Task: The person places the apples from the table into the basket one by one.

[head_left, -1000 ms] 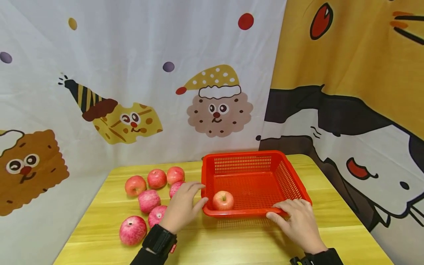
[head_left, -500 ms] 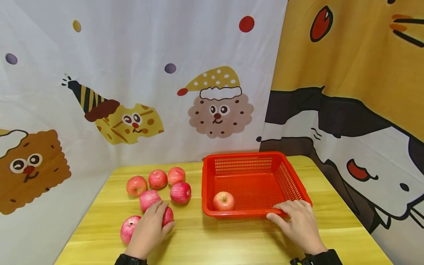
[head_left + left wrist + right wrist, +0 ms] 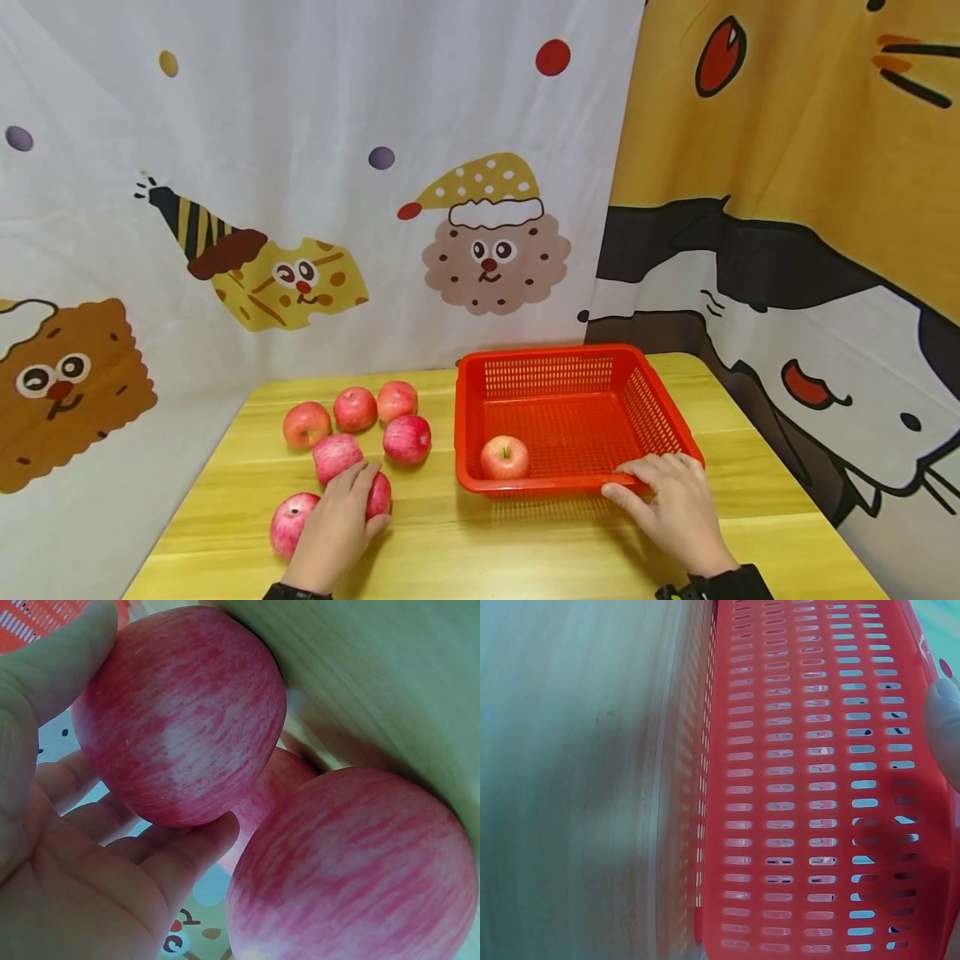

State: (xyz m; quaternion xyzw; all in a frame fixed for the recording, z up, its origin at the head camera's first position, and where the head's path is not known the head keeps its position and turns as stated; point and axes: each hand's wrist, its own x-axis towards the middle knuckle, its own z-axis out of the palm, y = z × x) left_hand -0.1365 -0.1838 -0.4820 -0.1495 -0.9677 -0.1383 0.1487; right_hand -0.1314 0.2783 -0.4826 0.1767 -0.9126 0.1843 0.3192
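In the head view my left hand (image 3: 336,518) is over a red apple (image 3: 380,495) near the front of the group on the left. The left wrist view shows thumb and fingers around that apple (image 3: 184,712), at its sides. My right hand (image 3: 670,506) grips the front rim of a red plastic basket (image 3: 543,484), right of its middle. In the right wrist view the thumb (image 3: 946,727) lies at the rim, above the slotted basket wall (image 3: 795,787). One apple (image 3: 505,458) sits inside the basket at its front left corner.
Behind the left hand several more apples lie on the wooden table, among them one apple (image 3: 407,439) near the basket. Another apple (image 3: 291,525) is just left of the hand, partly hidden. A printed curtain (image 3: 315,100) hangs behind the table (image 3: 465,550).
My left hand has moved from the basket's left rim, left and toward me, onto the front apple, and stays there since half a second ago. The right hand has kept its place.
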